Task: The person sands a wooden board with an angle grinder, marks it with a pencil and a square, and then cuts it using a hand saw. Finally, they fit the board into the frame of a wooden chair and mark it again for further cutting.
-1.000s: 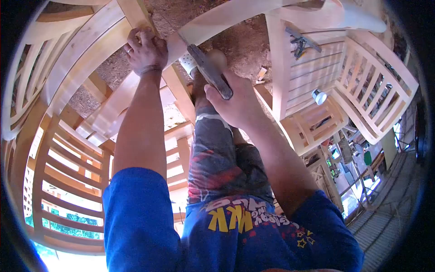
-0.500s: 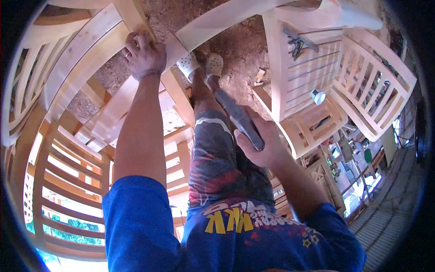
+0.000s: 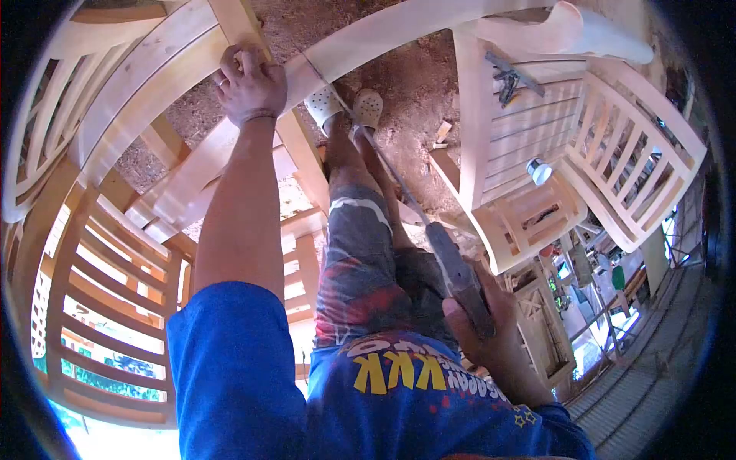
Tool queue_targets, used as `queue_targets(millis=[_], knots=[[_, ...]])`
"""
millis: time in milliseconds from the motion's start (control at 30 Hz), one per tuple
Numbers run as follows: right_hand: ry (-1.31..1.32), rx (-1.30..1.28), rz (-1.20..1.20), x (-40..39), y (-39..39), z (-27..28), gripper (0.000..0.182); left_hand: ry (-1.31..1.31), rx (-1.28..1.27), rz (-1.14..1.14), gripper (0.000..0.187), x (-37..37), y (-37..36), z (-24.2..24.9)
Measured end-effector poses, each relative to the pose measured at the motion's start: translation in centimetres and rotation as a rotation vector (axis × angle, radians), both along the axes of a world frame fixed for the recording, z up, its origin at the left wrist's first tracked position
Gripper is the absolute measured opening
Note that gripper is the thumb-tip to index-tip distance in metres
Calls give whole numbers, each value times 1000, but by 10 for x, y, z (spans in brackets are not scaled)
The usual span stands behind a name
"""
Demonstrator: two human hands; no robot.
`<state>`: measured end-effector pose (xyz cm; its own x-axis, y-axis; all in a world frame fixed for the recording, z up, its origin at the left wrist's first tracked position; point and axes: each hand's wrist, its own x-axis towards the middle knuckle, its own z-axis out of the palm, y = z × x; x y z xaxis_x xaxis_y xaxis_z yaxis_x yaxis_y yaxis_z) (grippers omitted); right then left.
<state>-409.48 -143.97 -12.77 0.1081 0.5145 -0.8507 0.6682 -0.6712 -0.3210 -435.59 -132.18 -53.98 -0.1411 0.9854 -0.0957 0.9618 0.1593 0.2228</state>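
Note:
My right hand (image 3: 487, 310) is wrapped around the dark, worn handle of a handsaw (image 3: 452, 268). The saw's thin blade, seen nearly edge-on, reaches up and left to a line across a pale curved wooden rail (image 3: 368, 47). On the left of that line, my left hand (image 3: 251, 86) presses on the rail with its fingers curled over the wood, beside an upright post (image 3: 236, 23). The underside of those fingers is hidden. Below the rail, my two feet in light clogs (image 3: 368, 107) stand on the ground.
Slatted wooden chair frames (image 3: 115, 307) stand on the left. To the right is a slatted bench seat (image 3: 529, 130) with a dark clamp-like tool (image 3: 506, 80) and a small white-topped jar (image 3: 539, 170) on it. A small wood offcut (image 3: 443, 132) lies on the brown ground.
My right hand has drawn the saw back toward my body, down and right, so more of the blade shows. My left hand stays on the rail. The view has shifted slightly.

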Motion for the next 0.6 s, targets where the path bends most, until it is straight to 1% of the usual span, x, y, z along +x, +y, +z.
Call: queue_targets(millis=[33, 67, 133, 200, 267, 300, 400, 433, 467, 500, 567, 600], knots=[[-1, 31, -3, -2, -1, -5, 58, -5, 16, 12, 45, 1, 2, -1], [-21, -87, -91, -13, 18, -23, 55, -9, 29, 21, 45, 0, 3, -1], [117, 105, -161, -24, 20, -84, 44, -16, 36, 7, 45, 2, 1, 1], [130, 217, -84, -36, 38, -145, 43, -43, 44, 14, 45, 3, 3, -7], [138, 173, -37, -50, 69, -176, 48, -37, 28, 14, 45, -2, 2, -3], [140, 156, -7, -51, 78, -183, 50, -31, 21, 26, 45, -2, 5, -2], [52, 120, 10, -47, 65, -169, 45, -23, -17, 21, 47, 4, -2, 0], [95, 191, -39, -46, 62, -161, 46, -8, -12, 23, 48, 0, 3, -3], [133, 252, -90, -43, 53, -142, 46, -28, 44, -27, 50, -1, 3, 5], [155, 298, -142, -37, 39, -117, 46, -21, 6, 7, 50, 0, 0, 4], [48, 83, -134, -22, 29, -55, 48, -28, -54, 88, 50, 3, -2, -3], [24, 38, -108, -15, 20, -33, 50, -61, 29, 36, 48, 5, 2, 5]])
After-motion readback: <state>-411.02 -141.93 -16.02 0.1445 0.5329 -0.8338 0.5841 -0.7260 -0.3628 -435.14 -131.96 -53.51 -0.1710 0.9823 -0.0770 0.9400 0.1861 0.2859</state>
